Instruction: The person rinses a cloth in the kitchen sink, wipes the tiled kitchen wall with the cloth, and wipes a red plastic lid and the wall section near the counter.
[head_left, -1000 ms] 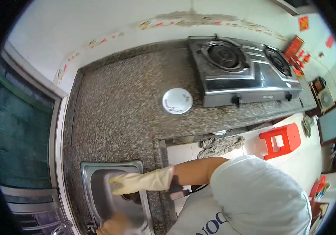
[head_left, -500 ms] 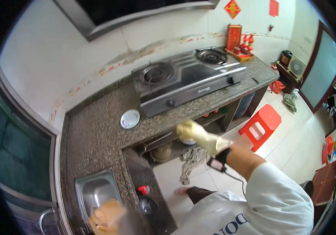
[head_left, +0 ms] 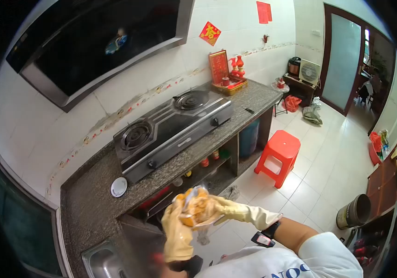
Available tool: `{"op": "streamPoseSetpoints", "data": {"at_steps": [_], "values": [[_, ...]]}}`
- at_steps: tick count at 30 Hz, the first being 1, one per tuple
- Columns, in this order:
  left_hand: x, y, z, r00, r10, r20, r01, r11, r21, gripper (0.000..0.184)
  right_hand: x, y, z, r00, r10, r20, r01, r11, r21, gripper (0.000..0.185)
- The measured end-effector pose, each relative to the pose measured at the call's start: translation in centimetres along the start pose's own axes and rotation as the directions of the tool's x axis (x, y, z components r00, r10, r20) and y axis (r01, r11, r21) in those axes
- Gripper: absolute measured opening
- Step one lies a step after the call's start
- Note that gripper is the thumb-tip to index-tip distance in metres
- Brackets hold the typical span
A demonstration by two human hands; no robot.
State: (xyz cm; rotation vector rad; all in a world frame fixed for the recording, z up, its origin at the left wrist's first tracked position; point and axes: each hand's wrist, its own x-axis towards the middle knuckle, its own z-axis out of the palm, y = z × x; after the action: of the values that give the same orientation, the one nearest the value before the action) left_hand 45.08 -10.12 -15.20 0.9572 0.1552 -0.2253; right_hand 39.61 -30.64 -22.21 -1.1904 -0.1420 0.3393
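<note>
Both hands wear pale yellow gloves and meet over the floor in front of the counter. My left hand (head_left: 177, 234) is wrapped round the left side of an orange and clear bundle (head_left: 197, 206). On the right side of the same bundle, my right hand (head_left: 228, 211) has its fingers closed. What the bundle is made of is too blurred to tell. A small white dish (head_left: 119, 187) lies on the granite counter (head_left: 87, 194), left of the gas stove (head_left: 175, 134).
A metal sink (head_left: 103, 262) is at the lower left. On the tiled floor stand a red stool (head_left: 279, 155) and a dark bucket (head_left: 353, 212). A range hood (head_left: 106, 51) hangs above the stove. Red ornaments (head_left: 238, 67) stand at the counter's far end.
The view has swung right and up, away from the sink. My hands have come together at the orange and clear bundle, and my right hand has left the sink.
</note>
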Motion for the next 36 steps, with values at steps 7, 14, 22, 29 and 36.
{"op": "streamPoseSetpoints", "data": {"at_steps": [7, 14, 22, 29, 36], "values": [[-0.4, -10.9, 16.0, 0.922, -0.318, 0.22, 0.32, 0.947, 0.029, 0.025, -11.3, -3.9, -11.4, 0.944, -0.217, -0.248, 0.281, 0.923, 0.263, 0.089], [-2.8, -23.1, 30.4, 0.826, -0.297, 0.479, 0.17, 0.942, 0.29, 0.042, -24.5, -8.0, -19.2, 0.813, -0.272, -0.515, 0.474, 0.823, 0.312, 0.084], [-6.4, -28.9, 43.6, 0.612, -0.377, 0.696, -0.028, 0.869, 0.495, 0.034, -34.5, -8.8, -27.9, 0.552, -0.399, -0.732, 0.578, 0.816, -0.009, 0.085], [-2.4, -36.7, 52.6, 0.512, -0.482, 0.711, 0.089, 0.853, 0.514, 0.029, -38.6, -11.6, -36.3, 0.297, -0.33, -0.896, 0.548, 0.827, -0.123, 0.088], [5.4, -42.9, 63.2, 0.492, -0.504, 0.71, 0.371, 0.859, 0.353, 0.019, -41.6, -14.1, -47.7, 0.074, -0.235, -0.969, 0.56, 0.814, -0.154, 0.031]]}}
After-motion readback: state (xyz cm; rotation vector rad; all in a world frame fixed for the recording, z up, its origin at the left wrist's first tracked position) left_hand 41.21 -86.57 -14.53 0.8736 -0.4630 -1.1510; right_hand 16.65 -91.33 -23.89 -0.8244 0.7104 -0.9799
